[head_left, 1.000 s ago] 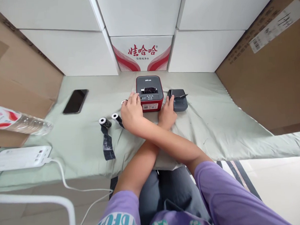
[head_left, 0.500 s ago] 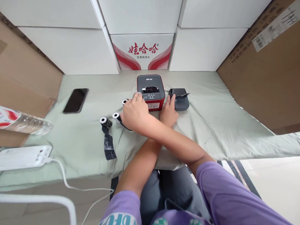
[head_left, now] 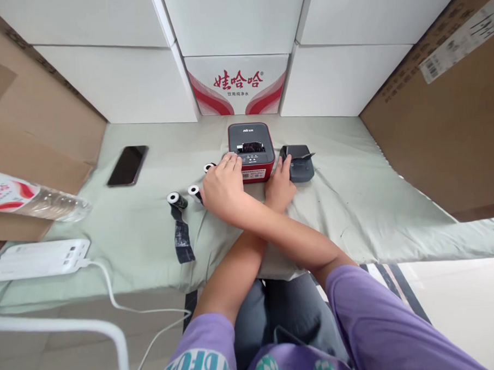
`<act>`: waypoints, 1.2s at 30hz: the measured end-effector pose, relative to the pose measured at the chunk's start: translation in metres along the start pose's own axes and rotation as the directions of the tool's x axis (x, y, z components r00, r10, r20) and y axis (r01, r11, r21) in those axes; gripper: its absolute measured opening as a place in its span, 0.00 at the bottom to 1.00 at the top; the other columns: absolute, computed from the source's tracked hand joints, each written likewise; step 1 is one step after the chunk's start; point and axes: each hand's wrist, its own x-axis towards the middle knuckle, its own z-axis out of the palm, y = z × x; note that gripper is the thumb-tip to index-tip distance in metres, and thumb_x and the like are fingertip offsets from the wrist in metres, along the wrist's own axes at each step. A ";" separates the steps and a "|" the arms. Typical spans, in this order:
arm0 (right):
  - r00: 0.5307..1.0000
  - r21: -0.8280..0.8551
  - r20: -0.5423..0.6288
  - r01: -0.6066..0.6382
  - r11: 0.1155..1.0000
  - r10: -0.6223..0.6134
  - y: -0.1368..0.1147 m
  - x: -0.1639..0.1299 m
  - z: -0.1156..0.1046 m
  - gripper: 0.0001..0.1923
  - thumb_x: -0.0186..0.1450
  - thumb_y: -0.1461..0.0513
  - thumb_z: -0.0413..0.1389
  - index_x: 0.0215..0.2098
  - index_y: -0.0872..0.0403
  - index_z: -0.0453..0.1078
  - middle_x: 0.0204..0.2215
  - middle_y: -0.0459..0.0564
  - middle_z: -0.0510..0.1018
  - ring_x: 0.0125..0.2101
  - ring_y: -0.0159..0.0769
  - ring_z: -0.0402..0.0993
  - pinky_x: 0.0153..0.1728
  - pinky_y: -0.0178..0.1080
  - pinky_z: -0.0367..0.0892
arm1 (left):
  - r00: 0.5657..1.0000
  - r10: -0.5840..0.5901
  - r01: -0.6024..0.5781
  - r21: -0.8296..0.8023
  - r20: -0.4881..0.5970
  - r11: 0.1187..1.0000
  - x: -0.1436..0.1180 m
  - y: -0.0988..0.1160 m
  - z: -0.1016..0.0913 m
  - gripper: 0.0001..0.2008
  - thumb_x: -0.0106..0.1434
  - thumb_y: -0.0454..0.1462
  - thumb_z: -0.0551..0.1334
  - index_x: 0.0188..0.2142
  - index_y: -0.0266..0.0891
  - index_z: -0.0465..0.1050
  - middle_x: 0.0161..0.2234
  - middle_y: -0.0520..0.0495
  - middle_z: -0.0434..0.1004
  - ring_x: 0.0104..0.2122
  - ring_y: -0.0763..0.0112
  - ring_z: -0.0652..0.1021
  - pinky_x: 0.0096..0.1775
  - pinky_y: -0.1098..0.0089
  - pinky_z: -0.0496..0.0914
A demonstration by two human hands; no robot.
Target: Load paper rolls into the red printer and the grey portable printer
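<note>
My forearms are crossed, right over left. My right hand (head_left: 224, 183) lies at the front left corner of a red and black label printer (head_left: 251, 133), its fingers stretched out and fingertips on the corner. Beneath its palm the view is hidden. My left hand (head_left: 279, 189) is between that printer and a small dark grey device (head_left: 303, 169), fingers apart, one against the device's left edge. A dark flap juts from the device's top. Black ribbon rolls with white cores stand left of my right hand: one roll (head_left: 177, 200) trails an unrolled strip (head_left: 183, 239), and another roll (head_left: 195, 194) is close by.
A phone (head_left: 128, 165) lies at the left on the green cloth (head_left: 354, 202). A water bottle (head_left: 63, 204) and a white power bank (head_left: 41, 259) with a cable are at the far left. White boxes (head_left: 235, 22) stand behind, and cardboard cartons (head_left: 453, 143) flank both sides.
The whole view has shifted slightly. My right hand has flattened a little at the printer's corner, and the dark strip seen below it is hidden. My left hand stays by the small device.
</note>
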 end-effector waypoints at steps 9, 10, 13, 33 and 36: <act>0.991 -0.074 -0.131 0.013 0.997 -0.022 -0.003 0.007 0.012 0.28 0.68 0.64 0.52 0.62 0.75 0.71 0.62 0.85 0.70 0.63 0.70 0.70 0.65 0.75 0.56 | 1.000 0.007 -0.007 0.013 -0.009 1.000 0.000 -0.002 0.000 0.42 0.64 0.26 0.53 0.77 0.43 0.51 0.78 0.45 0.49 0.68 0.52 0.71 0.62 0.58 0.73; 0.991 -0.074 -0.134 0.014 0.997 -0.024 -0.005 0.008 0.014 0.28 0.68 0.64 0.52 0.62 0.76 0.71 0.62 0.85 0.71 0.63 0.70 0.70 0.65 0.75 0.55 | 1.000 -0.001 0.001 0.016 -0.003 1.000 0.000 -0.001 0.000 0.42 0.65 0.26 0.53 0.77 0.44 0.51 0.78 0.46 0.48 0.68 0.53 0.70 0.62 0.59 0.73; 0.990 -0.065 -0.136 0.024 0.998 -0.033 -0.005 0.012 0.017 0.28 0.68 0.66 0.50 0.60 0.78 0.71 0.60 0.86 0.72 0.62 0.69 0.71 0.67 0.73 0.54 | 1.000 -0.010 0.010 0.026 0.011 1.000 0.000 -0.001 -0.002 0.42 0.66 0.26 0.53 0.77 0.46 0.50 0.78 0.48 0.48 0.69 0.55 0.70 0.63 0.60 0.72; 0.948 0.096 -0.286 0.171 0.981 -0.137 -0.012 0.021 0.026 0.19 0.67 0.60 0.60 0.49 0.71 0.75 0.44 0.72 0.82 0.51 0.57 0.75 0.69 0.62 0.60 | 1.000 0.014 -0.013 0.086 -0.019 0.996 0.001 -0.005 0.001 0.40 0.66 0.27 0.52 0.77 0.46 0.51 0.77 0.48 0.50 0.64 0.56 0.74 0.58 0.60 0.76; 0.955 0.138 -0.279 0.139 0.981 -0.096 -0.011 0.017 0.020 0.19 0.68 0.60 0.60 0.49 0.71 0.74 0.44 0.72 0.82 0.52 0.57 0.75 0.67 0.62 0.61 | 1.000 0.005 -0.003 0.101 -0.012 0.995 0.002 -0.004 0.003 0.41 0.66 0.28 0.53 0.77 0.45 0.50 0.77 0.46 0.49 0.63 0.53 0.75 0.56 0.59 0.78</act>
